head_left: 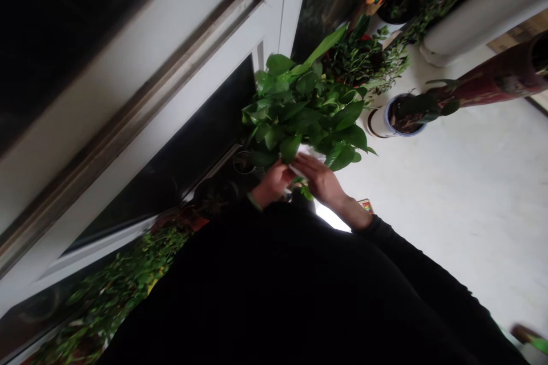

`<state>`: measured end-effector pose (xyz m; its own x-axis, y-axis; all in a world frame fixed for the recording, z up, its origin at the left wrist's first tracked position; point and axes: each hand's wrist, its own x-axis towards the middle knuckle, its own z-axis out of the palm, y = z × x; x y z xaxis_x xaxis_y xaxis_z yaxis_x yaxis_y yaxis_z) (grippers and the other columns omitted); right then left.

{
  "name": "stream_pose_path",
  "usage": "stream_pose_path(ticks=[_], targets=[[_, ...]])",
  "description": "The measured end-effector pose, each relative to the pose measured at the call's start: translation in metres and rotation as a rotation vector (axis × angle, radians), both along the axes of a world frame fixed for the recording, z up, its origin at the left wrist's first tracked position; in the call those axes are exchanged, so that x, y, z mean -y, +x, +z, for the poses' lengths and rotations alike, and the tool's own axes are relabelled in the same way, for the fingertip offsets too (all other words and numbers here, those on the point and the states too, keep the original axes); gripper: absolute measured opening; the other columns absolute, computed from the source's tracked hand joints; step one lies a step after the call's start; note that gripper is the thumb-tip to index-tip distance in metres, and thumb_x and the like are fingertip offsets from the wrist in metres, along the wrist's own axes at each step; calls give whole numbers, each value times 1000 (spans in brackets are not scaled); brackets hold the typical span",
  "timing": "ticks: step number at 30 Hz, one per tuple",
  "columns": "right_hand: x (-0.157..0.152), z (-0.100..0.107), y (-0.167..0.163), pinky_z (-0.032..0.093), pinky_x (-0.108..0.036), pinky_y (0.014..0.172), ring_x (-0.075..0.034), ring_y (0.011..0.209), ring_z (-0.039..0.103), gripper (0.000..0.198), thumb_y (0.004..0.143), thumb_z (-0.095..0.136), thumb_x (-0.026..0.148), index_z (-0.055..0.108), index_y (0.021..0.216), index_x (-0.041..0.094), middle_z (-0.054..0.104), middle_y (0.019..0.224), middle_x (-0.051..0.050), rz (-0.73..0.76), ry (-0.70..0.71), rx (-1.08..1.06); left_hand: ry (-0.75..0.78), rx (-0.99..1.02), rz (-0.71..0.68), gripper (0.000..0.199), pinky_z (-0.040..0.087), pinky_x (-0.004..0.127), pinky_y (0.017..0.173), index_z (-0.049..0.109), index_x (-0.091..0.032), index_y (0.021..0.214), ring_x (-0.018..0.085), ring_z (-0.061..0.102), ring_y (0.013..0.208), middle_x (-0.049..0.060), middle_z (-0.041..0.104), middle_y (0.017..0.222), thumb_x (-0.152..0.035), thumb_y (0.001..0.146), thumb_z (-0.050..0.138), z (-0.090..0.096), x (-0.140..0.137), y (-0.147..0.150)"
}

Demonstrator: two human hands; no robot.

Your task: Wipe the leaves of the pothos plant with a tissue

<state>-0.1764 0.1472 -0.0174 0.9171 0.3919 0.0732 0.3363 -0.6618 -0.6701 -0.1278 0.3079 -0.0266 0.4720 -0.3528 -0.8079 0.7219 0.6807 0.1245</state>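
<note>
"When you look at the right hand point(322, 182), what's gripped?"
"Fingers closed on a white cloth or tissue point(315, 153). The left hand point(273, 182), at its nine o'clock, is blurred: I can't tell its grip."
"And the leafy plant point(299, 111)?"
"Twelve o'clock from both hands, a blue-rimmed pot point(380, 122) at two."

Glass point(205, 131): nearly black, faint dull reflections
Floor point(479, 194): pale, softly lit
White patch point(334, 218): blown out, below the right hand point(320, 179), itself slightly blurred
Sleeve point(419, 265): deep black, folds mostly swallowed
Leaves point(299, 111): soft sheen, dark between
Vase point(500, 77): stretched toward the edge
</note>
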Motion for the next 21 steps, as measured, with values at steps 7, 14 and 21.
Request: stream_pose_path(ticks=[7, 14, 21], targets=[[19, -5, -20, 51, -59, 126, -28, 154, 54, 72, 87, 46, -5, 68, 150, 22, 65, 158, -9, -135, 38, 32, -8, 17, 20, 44, 51, 42, 123, 73, -19, 123, 19, 77, 119, 8, 82, 116, 1, 96, 45, -3, -13, 6], [39, 28, -23, 60, -50, 117, -26, 138, 70, 73, 80, 44, -3, 75, 141, 23, 74, 146, -6, -332, 106, -39, -3, 78, 23, 50, 44, 52, 132, 71, -20, 125, 23, 70, 139, 8, 80, 131, 6, 89, 47, -2, -19, 3], [-1, 29, -7, 52, -51, 126, -25, 149, 60, 75, 80, 43, -6, 73, 143, 23, 69, 153, -5, -245, 125, 31, 57, 24, -36, 36, 52, 40, 124, 73, -18, 111, 19, 79, 119, 5, 81, 91, 1, 96, 47, -8, -12, 4]])
